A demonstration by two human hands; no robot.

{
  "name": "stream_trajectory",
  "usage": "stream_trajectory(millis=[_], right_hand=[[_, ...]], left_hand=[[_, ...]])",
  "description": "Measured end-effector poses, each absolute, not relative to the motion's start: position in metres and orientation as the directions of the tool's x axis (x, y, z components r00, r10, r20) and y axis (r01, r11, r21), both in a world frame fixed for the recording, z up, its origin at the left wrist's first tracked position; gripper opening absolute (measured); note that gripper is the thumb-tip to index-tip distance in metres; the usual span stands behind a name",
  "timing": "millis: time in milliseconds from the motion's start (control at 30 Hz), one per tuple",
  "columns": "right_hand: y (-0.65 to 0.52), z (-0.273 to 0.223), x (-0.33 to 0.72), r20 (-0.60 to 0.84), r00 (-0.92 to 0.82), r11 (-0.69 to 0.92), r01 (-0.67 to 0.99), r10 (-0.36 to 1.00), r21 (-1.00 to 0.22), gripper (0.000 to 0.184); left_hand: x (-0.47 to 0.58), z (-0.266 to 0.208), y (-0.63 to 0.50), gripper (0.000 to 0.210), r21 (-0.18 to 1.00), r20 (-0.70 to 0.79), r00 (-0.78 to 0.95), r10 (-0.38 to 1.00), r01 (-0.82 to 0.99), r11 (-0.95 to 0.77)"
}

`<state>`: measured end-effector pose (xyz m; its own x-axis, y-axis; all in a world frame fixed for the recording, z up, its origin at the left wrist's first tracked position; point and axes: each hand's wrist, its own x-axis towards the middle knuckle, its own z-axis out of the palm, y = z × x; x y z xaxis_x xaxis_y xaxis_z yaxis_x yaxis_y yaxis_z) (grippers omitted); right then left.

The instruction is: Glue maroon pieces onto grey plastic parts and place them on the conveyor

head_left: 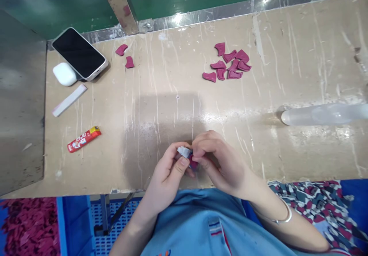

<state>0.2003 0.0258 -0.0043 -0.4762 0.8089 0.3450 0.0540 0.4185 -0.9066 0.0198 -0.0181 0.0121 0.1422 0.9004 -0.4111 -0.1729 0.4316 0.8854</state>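
Observation:
Near the front edge of the table, my left hand grips a small light grey piece between thumb and fingers. Just beside it a maroon piece shows between my two hands, partly covered by fingers. My right hand is closed in a pinch at that maroon piece, its fingertips touching my left hand's work. Exactly how the grey and maroon pieces meet is hidden. Farther back lies a loose group of several flat, curved maroon pieces, and two more maroon pieces rest at the back left.
On the left are a phone, a white earbud case, a pale strip and a red packet. A translucent cylinder lies at right. Below the edge stand bins of maroon pieces and mixed-colour pieces.

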Motion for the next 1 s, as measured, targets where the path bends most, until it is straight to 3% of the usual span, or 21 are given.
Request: stream_trajectory(millis=[100,200,267,400,533,600,700,833,1000], right_hand=[[0.029,0.002,0.207,0.288,-0.453,0.353,0.065,0.844,-0.933,0.034],[0.035,0.008,0.212,0.226,-0.593,0.277,-0.005,0.773,-0.961,0.045],[0.037,0.011,0.213,0.181,-0.638,0.180,-0.066,0.749,-0.981,0.040],[0.034,0.011,0.207,0.115,-0.548,0.032,-0.159,0.829,-0.987,0.021],[0.030,0.008,0.203,0.223,-0.371,0.177,-0.152,0.902,-0.972,0.019],[0.029,0.006,0.203,0.329,-0.286,0.325,-0.063,0.900,-0.944,0.021],[0.027,0.003,0.202,0.422,-0.272,0.455,0.069,0.865,-0.888,0.024],[0.023,-0.002,0.200,0.398,-0.257,0.437,0.119,0.881,-0.891,0.021],[0.017,-0.009,0.196,0.362,-0.205,0.385,0.088,0.909,-0.919,0.019]], left_hand=[[0.009,0.016,-0.013,0.044,0.901,-0.392,0.277,0.877,-0.079,0.427],[0.001,0.020,-0.007,0.047,0.920,-0.361,0.357,0.862,-0.016,0.392],[-0.001,0.022,-0.005,0.050,0.925,-0.343,0.372,0.863,-0.024,0.378],[0.004,0.020,-0.003,0.046,0.918,-0.329,0.360,0.873,-0.094,0.385],[0.010,0.016,-0.006,0.023,0.945,-0.227,0.188,0.956,-0.195,0.263],[0.011,0.015,-0.010,0.012,0.988,-0.108,0.090,0.990,-0.104,0.117],[0.012,0.016,-0.013,0.023,0.980,0.043,0.029,0.999,0.193,-0.048],[0.012,0.013,-0.014,0.027,0.873,0.166,0.047,0.985,0.458,-0.169],[0.010,0.007,-0.009,0.023,0.733,0.276,0.169,0.946,0.600,-0.321]])
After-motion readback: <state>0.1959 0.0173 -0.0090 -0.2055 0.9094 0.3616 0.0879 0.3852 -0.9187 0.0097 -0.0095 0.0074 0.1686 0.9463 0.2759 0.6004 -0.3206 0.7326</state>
